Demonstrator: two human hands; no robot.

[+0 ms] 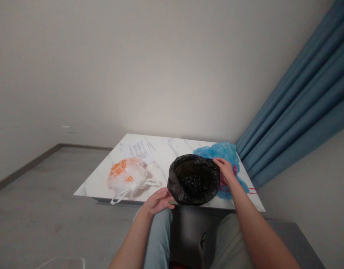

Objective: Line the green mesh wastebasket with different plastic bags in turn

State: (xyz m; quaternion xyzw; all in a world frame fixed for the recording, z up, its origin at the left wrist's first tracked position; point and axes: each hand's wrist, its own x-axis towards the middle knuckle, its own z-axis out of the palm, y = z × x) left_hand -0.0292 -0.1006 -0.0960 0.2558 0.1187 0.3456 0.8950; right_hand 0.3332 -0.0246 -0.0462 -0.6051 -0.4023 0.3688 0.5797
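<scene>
Left hand (158,201) touching black plastic bag (193,183), right fingers (220,163) on rim (200,157)

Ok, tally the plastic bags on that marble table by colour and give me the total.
Black plastic bag: 1
Blue plastic bag: 1
White plastic bag with orange print: 1
Total: 3
A pink-red strap shows by the blue bag; I cannot tell if it belongs to a separate bag, so it is not counted.
</scene>
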